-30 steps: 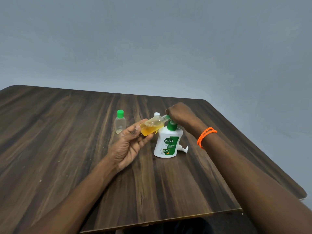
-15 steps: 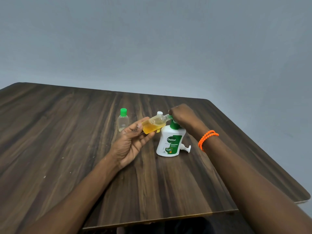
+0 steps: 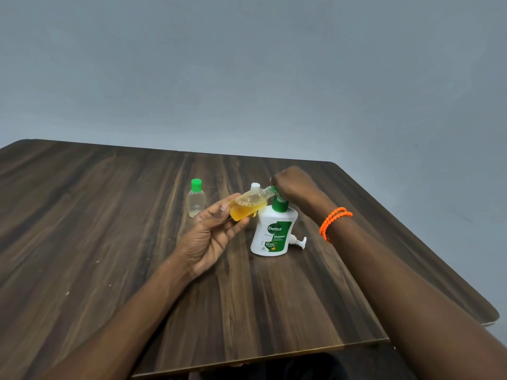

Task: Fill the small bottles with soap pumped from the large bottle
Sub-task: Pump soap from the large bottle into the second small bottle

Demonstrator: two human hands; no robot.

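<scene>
Hands: left hand holds tilted small bottle half-full of amber soap, right hand pinches its green cap.

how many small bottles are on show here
2 for sure: a clear small bottle with a green cap standing on the table, and a soap-filled one tilted in the left hand. A white cap behind may be another.

- Left hand, centre of frame: palm turned up and toward the camera, forearm running in from the lower left; thumb and fingers pinch the base of a tilted small bottle.
- Right hand, just right of centre: back up, fingers curled at the bottle's green cap.
- Right forearm crosses from the lower right corner; wrist bent downward.
</scene>
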